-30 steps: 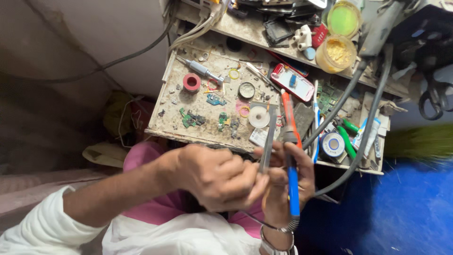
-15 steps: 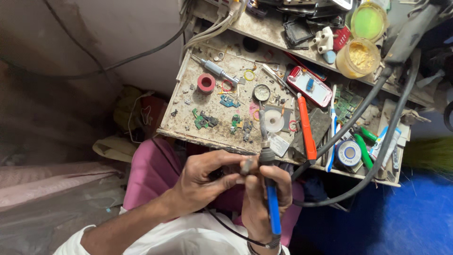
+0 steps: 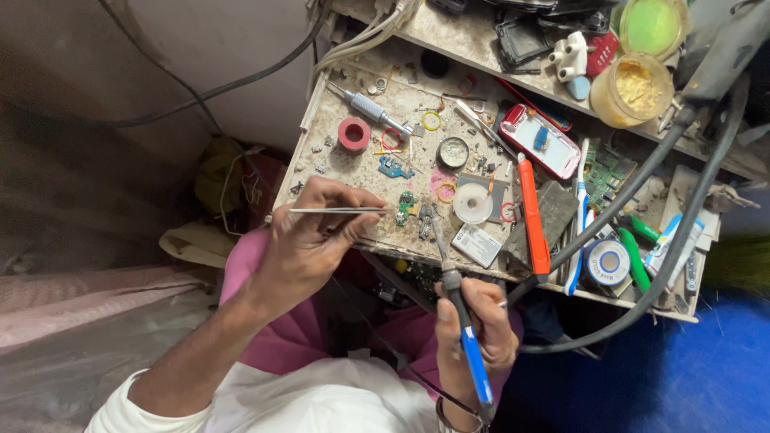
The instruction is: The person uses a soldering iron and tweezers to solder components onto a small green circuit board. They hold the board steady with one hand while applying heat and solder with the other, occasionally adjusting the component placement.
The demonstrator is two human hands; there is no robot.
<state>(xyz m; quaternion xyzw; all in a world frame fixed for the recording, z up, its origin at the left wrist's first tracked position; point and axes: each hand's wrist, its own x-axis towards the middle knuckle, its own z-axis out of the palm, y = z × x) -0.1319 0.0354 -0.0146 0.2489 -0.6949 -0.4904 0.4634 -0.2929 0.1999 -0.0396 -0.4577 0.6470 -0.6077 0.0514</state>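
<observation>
Two hands: one tweezers [image 3: 341, 211], one soldering iron [image 3: 459, 317], one green board [image 3: 407, 204].

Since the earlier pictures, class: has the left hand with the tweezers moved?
Yes. The left hand has left the right hand and reached out over the workbench edge; its tweezers point at a small green board.

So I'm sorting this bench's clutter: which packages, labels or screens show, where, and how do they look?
Small labelled pack: front bench edge, white rectangle with dark print.
Phone: bench middle, red-rimmed, pale face up.
Jar: upper shelf, clear, yellowish contents.
Lid: above the jar, round, green.
</observation>
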